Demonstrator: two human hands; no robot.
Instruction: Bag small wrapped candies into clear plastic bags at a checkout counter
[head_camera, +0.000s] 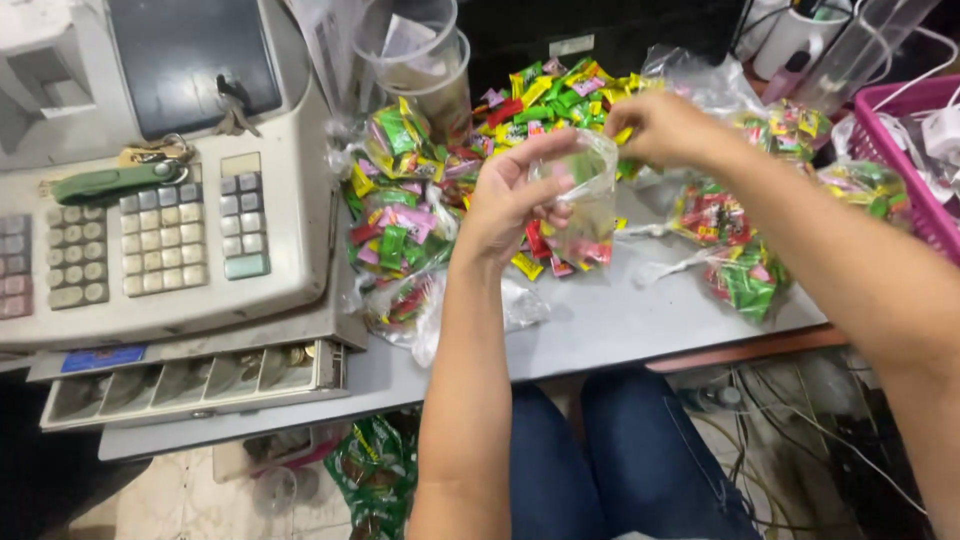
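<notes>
My left hand (515, 195) holds a small clear plastic bag (585, 205) open above the grey table (620, 320); a few wrapped candies lie in the bag's bottom. My right hand (665, 128) is raised just to the bag's upper right, fingers pinched together near its rim; what they hold, if anything, is too small to see. Behind both hands lies a loose pile of wrapped candies (555, 100) in green, yellow, red and pink.
Filled, tied candy bags lie at the left (400, 205) and at the right (735, 255). A cash register (170, 180) with its drawer (190, 385) open stands at the left. Clear cups (420, 60) stand behind; a pink basket (905, 150) sits at the right edge.
</notes>
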